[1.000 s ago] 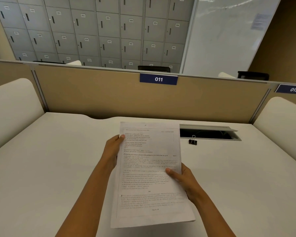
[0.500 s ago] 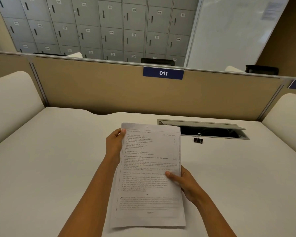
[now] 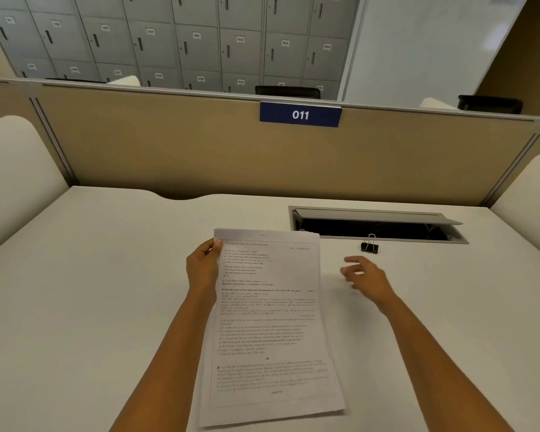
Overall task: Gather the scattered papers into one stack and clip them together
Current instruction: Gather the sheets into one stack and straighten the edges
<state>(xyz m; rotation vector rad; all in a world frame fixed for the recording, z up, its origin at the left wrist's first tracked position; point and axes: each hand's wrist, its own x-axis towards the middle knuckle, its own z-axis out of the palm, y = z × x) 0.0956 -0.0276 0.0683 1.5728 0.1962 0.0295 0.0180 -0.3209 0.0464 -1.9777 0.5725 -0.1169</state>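
Papers (image 3: pixel 270 325) gathered in one stack are pinched at the upper left edge by the left hand (image 3: pixel 201 269) above a white desk (image 3: pixel 91 291). Right hand (image 3: pixel 363 275) hovers with fingers loosely spread, holding nothing, near a black binder clip (image 3: pixel 369 245) (standing beside the desk's cable slot (image 3: pixel 374 227)).

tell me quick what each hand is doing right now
Left hand: holding the papers by their left edge.
Right hand: open, empty, near the binder clip.

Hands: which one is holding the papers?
The left hand grips the paper stack at its top left edge; the right hand is off it, open, near the binder clip.
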